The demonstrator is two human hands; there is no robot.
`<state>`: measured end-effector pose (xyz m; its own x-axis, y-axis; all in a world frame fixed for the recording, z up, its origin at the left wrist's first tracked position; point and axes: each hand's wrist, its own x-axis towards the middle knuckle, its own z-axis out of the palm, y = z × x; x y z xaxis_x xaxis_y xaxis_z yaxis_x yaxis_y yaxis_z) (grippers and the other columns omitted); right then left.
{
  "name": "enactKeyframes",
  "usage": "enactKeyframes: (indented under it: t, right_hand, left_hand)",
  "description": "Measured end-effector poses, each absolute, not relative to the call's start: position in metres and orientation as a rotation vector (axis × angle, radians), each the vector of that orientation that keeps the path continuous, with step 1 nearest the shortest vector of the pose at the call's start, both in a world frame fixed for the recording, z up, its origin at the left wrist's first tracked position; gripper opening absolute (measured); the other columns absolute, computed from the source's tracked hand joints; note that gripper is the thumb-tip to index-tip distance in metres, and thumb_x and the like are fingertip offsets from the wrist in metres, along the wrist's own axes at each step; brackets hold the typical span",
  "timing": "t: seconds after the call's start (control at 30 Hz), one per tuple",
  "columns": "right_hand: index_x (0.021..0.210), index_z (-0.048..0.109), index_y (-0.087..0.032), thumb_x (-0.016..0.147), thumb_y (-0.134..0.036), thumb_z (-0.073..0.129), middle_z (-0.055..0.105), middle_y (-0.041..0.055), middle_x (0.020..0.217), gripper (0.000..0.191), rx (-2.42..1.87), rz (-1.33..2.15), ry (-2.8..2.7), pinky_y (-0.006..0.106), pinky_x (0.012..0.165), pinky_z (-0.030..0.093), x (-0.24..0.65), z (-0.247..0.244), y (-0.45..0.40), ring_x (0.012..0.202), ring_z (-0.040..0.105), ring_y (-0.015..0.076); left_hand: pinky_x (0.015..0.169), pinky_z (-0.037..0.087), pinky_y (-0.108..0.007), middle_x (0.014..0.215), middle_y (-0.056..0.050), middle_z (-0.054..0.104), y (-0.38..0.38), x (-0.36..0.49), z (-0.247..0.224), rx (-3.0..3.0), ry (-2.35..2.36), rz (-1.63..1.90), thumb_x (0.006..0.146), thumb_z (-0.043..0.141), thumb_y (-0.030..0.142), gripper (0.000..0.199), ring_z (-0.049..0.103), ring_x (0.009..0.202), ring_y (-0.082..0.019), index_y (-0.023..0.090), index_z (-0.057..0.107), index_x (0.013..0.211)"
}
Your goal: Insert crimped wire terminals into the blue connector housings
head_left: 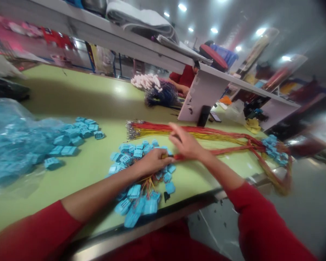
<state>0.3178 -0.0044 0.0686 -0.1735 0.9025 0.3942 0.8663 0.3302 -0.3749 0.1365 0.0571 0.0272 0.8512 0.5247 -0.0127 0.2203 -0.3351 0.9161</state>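
My left hand (155, 160) is closed around a bundle of red and yellow wires (222, 150), just by the light-blue plastic connectors (134, 191) at its end. These connectors fan out in a pile under and around that hand. Over the same bundle, to the right, is my right hand (188, 144), its fingers partly stretched and apart. The bundle passes beneath its palm, and contact there is partly hidden. Behind it lies a second long bundle of red and yellow wires (152, 129), with bare metal terminals (130, 129) at its left end.
Loose blue connectors (69, 150) spill from a clear plastic bag (11, 141) at left. More connectors (275, 149) lie at the table's right end, where wires hang over the edge. A phone (203, 116) leans against the shelf support (199, 94). Across the table, a person's arm (180, 87) reaches dark wires (161, 95).
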Motion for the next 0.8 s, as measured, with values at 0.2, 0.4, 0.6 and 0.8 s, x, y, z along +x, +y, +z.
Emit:
enactKeyframes:
  t: [0.2, 0.4, 0.6, 0.8]
  right_hand:
    - [0.140, 0.053, -0.012, 0.085, -0.027, 0.069, 0.072, 0.0163, 0.122, 0.059, -2.151, 0.060, -1.646, 0.046, 0.100, 0.050, 0.434, 0.049, 0.107, 0.109, 0.068, 0.0319]
    - [0.128, 0.064, -0.012, 0.083, -0.033, 0.073, 0.065, 0.0210, 0.133, 0.050, -2.064, 0.022, -1.656, 0.051, 0.111, 0.042, 0.429, 0.052, 0.116, 0.127, 0.057, 0.0352]
    - [0.121, 0.067, -0.022, 0.097, -0.045, 0.060, 0.074, 0.0053, 0.114, 0.034, -1.501, 0.777, -2.239, 0.030, 0.088, 0.051, 0.355, 0.078, 0.006, 0.102, 0.068, 0.0195]
    - [0.101, 0.063, -0.022, 0.099, -0.032, 0.058, 0.071, 0.0023, 0.088, 0.011, -1.701, 0.422, -2.326, 0.026, 0.066, 0.039, 0.307, 0.089, -0.095, 0.077, 0.063, 0.0175]
  left_hand:
    - [0.063, 0.039, -0.028, 0.071, 0.000, 0.056, 0.052, 0.125, 0.026, 1.953, 0.501, 0.235, 0.080, 0.063, 0.047, 0.029, 0.051, 0.068, -0.017, 0.018, 0.063, 0.083]
    - [0.081, 0.044, -0.036, 0.099, -0.010, 0.067, 0.047, 0.110, 0.035, 2.104, 0.522, 0.196, 0.085, 0.056, 0.033, 0.023, 0.060, 0.090, -0.026, 0.018, 0.062, 0.101]
    - [0.075, 0.043, -0.035, 0.096, -0.011, 0.068, 0.038, 0.100, 0.055, 2.351, 0.517, 0.166, 0.092, 0.044, 0.034, 0.029, 0.062, 0.085, -0.026, 0.018, 0.060, 0.110]
    - [0.073, 0.049, -0.036, 0.102, -0.007, 0.072, 0.023, 0.095, 0.064, 2.287, 0.296, 0.381, 0.092, 0.055, 0.046, 0.035, 0.066, 0.082, -0.024, 0.026, 0.063, 0.120]
